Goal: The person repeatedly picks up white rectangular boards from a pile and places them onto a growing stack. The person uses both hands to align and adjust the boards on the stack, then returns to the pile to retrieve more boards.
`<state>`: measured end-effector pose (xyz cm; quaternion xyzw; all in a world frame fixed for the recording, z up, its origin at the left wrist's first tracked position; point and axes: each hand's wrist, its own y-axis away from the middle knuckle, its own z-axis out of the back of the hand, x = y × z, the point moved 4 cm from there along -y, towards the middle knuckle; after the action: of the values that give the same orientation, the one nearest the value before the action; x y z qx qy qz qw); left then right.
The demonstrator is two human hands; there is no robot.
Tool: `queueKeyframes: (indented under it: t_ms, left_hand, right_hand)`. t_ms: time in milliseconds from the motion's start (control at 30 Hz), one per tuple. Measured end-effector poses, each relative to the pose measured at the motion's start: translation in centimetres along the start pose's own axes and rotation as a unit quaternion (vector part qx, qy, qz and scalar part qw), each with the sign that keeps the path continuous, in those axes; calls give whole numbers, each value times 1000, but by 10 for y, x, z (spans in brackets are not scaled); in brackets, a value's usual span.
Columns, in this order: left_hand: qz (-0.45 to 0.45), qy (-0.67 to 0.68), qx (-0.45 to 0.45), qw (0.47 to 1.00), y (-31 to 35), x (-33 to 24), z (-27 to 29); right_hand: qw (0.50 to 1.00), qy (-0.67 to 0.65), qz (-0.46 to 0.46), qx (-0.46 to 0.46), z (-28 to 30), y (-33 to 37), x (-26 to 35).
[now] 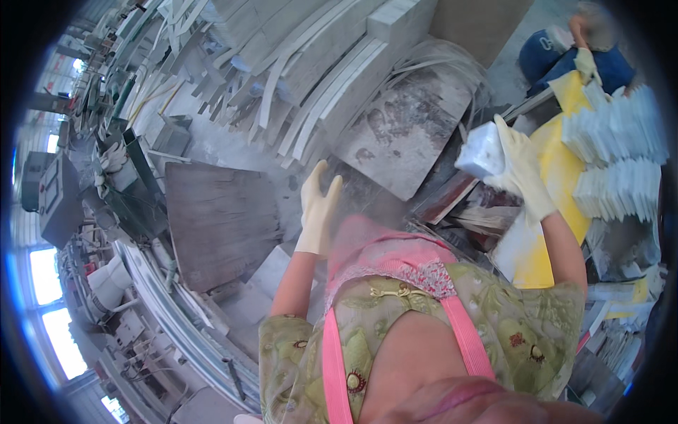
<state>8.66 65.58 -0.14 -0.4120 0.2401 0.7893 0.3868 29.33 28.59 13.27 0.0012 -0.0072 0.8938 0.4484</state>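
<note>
My right hand (524, 169), in a cream rubber glove, grips a small white block (480, 150) with a shiny face. I cannot tell if the block is one piece or several thin pieces together. It is held above a cluttered spot beside a yellow sheet (540, 247). My left hand (319, 212), gloved alike, is raised with thumb and fingers apart and nothing in it. It is nearest to a dusty board (406, 127) lying ahead. Stacks of thin white slabs (614, 131) stand on the right, past the yellow sheet.
Long pale strips (332, 92) are piled ahead. A grey-brown board (222, 222) lies to the left, near a grey control box (60, 194). A metal rail (180, 311) curves along the lower left. Another person in blue (551, 60), wearing a cream glove, is at the far right.
</note>
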Motion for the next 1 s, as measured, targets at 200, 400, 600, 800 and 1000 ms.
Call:
queueKeyframes:
  t_ms: [200,400,600,800,1000]
  left_hand:
    - [81,25,32,996,-71,40,45]
    - [-25,10,152,988,-189,12,43]
    - [-135,-36,208,968,-287,-46,-7]
    - [-76,19,240,968,-338,-61,-58]
    - [44,78,219,972,-351,-39,-87]
  right_hand:
    - [999,-17,-2,33,-43,-148,38]
    - [982,-35,-141,119,-58,-230,39]
    - [985,-13,-156,65,-58,-287,-2]
    - [989,-42,-135,32,-87,-388,7]
    - [986,-98,-114,69,-151,-492,35]
